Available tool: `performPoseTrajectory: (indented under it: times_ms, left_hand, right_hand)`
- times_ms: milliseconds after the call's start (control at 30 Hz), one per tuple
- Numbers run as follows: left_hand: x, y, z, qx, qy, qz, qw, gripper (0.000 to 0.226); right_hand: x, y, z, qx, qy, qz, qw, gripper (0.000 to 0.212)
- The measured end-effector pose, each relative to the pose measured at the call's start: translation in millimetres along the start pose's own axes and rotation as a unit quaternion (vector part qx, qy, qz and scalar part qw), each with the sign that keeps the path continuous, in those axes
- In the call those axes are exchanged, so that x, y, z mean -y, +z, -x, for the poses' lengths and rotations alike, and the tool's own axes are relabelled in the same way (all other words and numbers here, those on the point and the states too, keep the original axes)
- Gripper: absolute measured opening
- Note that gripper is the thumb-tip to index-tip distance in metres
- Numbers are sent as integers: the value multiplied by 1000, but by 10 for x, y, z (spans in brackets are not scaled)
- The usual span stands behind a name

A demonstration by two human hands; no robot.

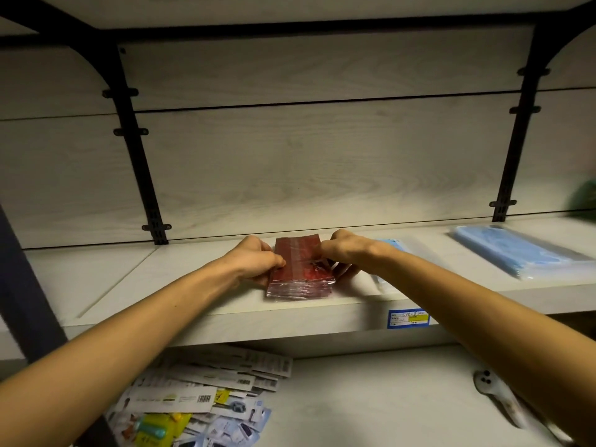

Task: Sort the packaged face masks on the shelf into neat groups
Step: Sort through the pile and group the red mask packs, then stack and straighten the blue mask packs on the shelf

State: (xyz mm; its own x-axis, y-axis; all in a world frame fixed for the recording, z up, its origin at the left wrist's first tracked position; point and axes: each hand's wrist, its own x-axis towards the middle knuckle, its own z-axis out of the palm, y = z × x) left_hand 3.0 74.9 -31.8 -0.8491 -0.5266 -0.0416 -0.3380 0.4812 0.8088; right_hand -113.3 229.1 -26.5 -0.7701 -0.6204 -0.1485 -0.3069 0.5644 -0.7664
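A stack of red face masks in clear plastic wrap [300, 269] lies flat on the pale wooden shelf [200, 304], near its front edge. My left hand [254, 261] grips the stack's left side. On the right side my right hand [342, 253] pinches the wrap, fingers curled around the pack's edge. Just behind my right wrist lies a pack of blue masks [392, 245], mostly hidden by the arm. A larger pack of blue masks [516, 253] lies flat further right on the same shelf.
A blue and yellow price label [408, 318] is stuck on the shelf's front edge. On the lower shelf lie a heap of small carded packets [206, 395] and a white tool [496, 395]. Black brackets [142, 162] run up the back panel. Something green and blurred [583, 198] sits far right.
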Motion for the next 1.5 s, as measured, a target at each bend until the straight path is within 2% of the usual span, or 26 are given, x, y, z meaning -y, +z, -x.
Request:
performPoseTrajectory:
  times_ms: [233, 400, 567, 700, 800, 867, 1200, 1267, 1333, 1400, 1433, 1500]
  left_hand:
    - [178, 97, -67, -49, 32, -46, 997, 9]
    - [227, 106, 0, -77, 58, -123, 988, 29]
    - [162, 47, -56, -99, 83, -174, 976, 38]
    - [68, 72, -217, -41, 132, -234, 962, 52]
    - [180, 187, -306, 27, 128, -219, 967, 51]
    - [307, 257, -352, 35, 123, -220, 967, 55]
    - [417, 282, -426, 41, 102, -268, 957, 55]
    - [361, 286, -355, 34, 83, -221, 971, 55]
    - [302, 270, -278, 35, 85, -74, 993, 57]
    - [253, 206, -204, 24, 87, 45, 995, 62]
    - [249, 146, -166, 22, 92, 34, 995, 63]
    - [278, -9, -89, 19, 100, -138, 985, 64]
  right_hand:
    - [-85, 162, -92, -87, -37, 69, 993, 23]
    - [-84, 167, -67, -91, -46, 97, 990, 28]
    - [5, 100, -31, -176, -109, 238, 949, 37]
    - [98, 28, -175, -113, -196, 291, 930, 56]
    - [24, 163, -313, -39, -182, 305, 934, 56]
    - [-117, 311, -369, -13, -162, 301, 940, 55]
    - [-248, 394, -394, -6, -153, 252, 956, 56]
    - [-253, 378, -385, -2, -149, 237, 960, 56]
    - [-237, 329, -390, 1, -149, 185, 971, 56]
    - [-208, 277, -397, -3, -163, 147, 976, 55]
    - [-188, 247, -411, -9, -174, 158, 972, 54]
    - [-133, 173, -440, -23, -185, 218, 958, 54]
